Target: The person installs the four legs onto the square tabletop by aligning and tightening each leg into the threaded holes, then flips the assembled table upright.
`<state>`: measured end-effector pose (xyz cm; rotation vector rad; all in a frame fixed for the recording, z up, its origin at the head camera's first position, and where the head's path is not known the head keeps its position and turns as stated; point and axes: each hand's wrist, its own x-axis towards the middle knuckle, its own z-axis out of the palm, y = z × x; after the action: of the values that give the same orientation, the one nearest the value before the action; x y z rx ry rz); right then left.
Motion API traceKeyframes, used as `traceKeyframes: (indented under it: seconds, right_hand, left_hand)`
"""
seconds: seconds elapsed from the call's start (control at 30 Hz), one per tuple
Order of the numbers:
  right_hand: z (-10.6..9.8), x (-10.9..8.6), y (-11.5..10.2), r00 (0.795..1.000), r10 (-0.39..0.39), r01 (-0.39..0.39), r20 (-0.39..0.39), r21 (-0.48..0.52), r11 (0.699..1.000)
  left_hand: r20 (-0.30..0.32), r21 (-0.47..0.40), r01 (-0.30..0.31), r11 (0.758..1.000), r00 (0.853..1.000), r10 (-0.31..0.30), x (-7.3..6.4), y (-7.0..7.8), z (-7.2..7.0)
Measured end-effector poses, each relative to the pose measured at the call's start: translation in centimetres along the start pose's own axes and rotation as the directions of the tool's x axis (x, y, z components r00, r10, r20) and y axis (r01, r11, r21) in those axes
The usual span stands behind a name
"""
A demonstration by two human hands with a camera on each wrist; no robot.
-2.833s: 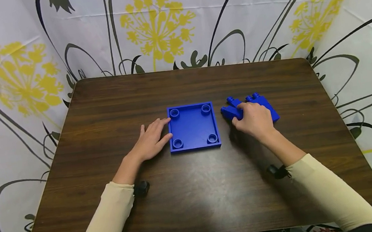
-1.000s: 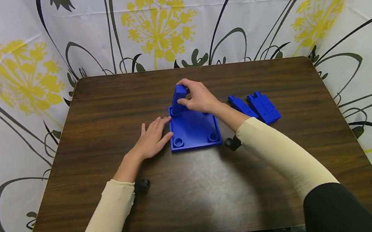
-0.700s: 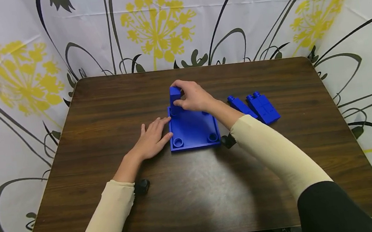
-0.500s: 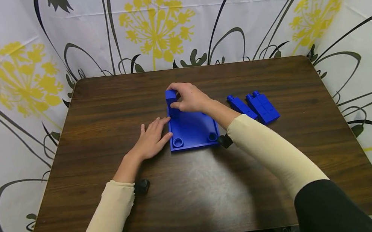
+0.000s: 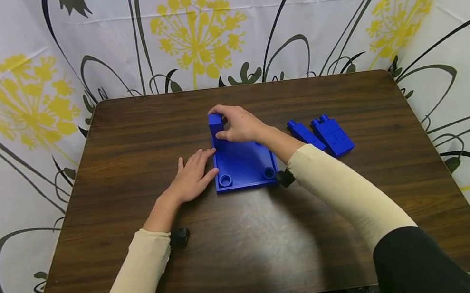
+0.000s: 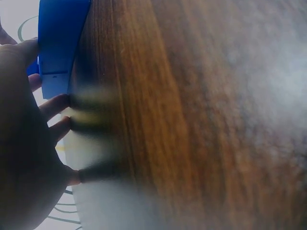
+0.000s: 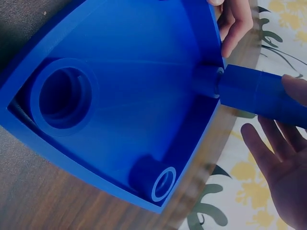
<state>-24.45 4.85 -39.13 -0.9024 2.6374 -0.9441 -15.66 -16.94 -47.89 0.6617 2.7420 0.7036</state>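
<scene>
A square blue plastic tabletop [image 5: 245, 164] with raised rims and round corner sockets lies on the table. At its far left corner, my right hand [image 5: 241, 124] grips a blue table leg [image 5: 215, 123] upright between thumb and fingers. In the right wrist view, the lower end of the leg [image 7: 259, 91] meets the corner socket [image 7: 205, 81]; how deep it sits is hard to tell. Two sockets, near left and near right, show uncovered in the head view. My left hand [image 5: 193, 177] lies with fingers spread, its thumb and fingertips touching the tabletop's left side.
To the right of the tabletop lie more blue legs: a single leg [image 5: 304, 134] and two side by side [image 5: 332, 135], knobbed ends facing away. They rest on a brown wooden table [image 5: 131, 143]. A flower-patterned curtain [image 5: 202, 35] hangs behind it.
My right hand has picked up a leg from the right pile, carried it left and stood it upright at the far left corner socket. My left hand has stayed put.
</scene>
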Motion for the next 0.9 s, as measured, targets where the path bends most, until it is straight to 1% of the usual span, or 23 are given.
traceKeyframes:
  seconds: [0.1, 0.27, 0.43, 0.7, 0.9]
  right_hand:
    - [-0.1, 0.0, 0.0, 1.000, 0.003, -0.004, 0.012, 0.031, 1.000]
    - [0.0, 0.1, 0.3, 0.999, 0.026, -0.031, 0.048, 0.122, 0.992]
    - [0.1, 0.0, 0.7, 0.998, 0.042, -0.049, 0.045, 0.174, 0.984]
    - [0.8, -0.3, 1.2, 0.996, 0.085, -0.089, 0.033, 0.168, 0.982]
    - [1.4, -0.5, 1.3, 0.996, 0.088, -0.086, -0.010, 0.155, 0.984]
  left_hand:
    - [-0.001, 0.001, 0.001, 1.000, 1.000, -0.001, 0.0, 0.0, 0.0]
    - [-0.003, 0.003, 0.003, 1.000, 1.000, -0.003, 0.1, -0.3, 0.2]
    - [-0.002, 0.008, 0.005, 1.000, 1.000, -0.005, 0.1, -0.3, 0.2]
    - [0.002, 0.008, 0.003, 1.000, 1.000, -0.003, 0.0, -0.1, 0.1]
    - [0.003, 0.009, 0.003, 1.000, 1.000, -0.003, 0.0, -0.1, 0.1]
